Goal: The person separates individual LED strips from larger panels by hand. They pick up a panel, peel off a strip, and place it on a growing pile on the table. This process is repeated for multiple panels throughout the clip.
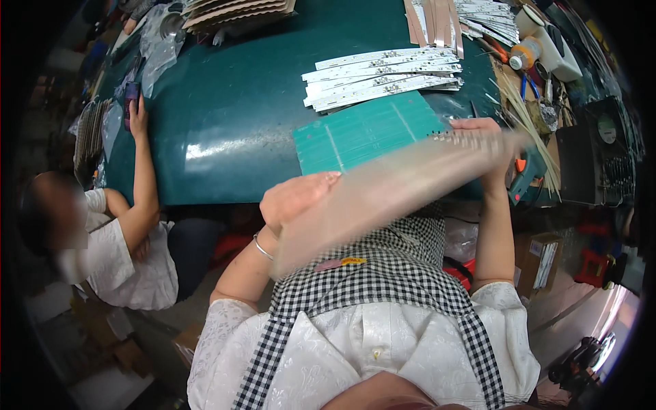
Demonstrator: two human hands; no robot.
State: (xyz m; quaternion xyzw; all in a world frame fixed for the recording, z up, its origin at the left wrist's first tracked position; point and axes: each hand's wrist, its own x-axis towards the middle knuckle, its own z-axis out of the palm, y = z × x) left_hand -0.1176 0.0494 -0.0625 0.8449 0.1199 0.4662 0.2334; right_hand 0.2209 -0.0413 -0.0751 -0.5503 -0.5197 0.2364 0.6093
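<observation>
A flat beige sheet of what looks like cardboard (pixel 393 190), smeared by motion, slants up to the right in front of my apron. My left hand (pixel 297 199) is closed on its left part, fingers over the upper edge. At the sheet's upper right end, my right hand (pixel 493 147) grips it, partly hidden behind it. A row of small dark marks or notches shows along the edge near that hand. Behind the sheet, a green ribbed board (pixel 365 130) lies on the table, its near part covered from view. Just beyond the board lies a pile of white printed strips (pixel 383 76).
On the dark green table (pixel 232 116) stand stacked brown sheets (pixel 236 10) at the far edge. A glue gun (pixel 526 179), thin sticks (pixel 523 113) and an orange-capped bottle (pixel 525 53) crowd the right. A co-worker's hand (pixel 137 117) holds a phone (pixel 131 102) at the left.
</observation>
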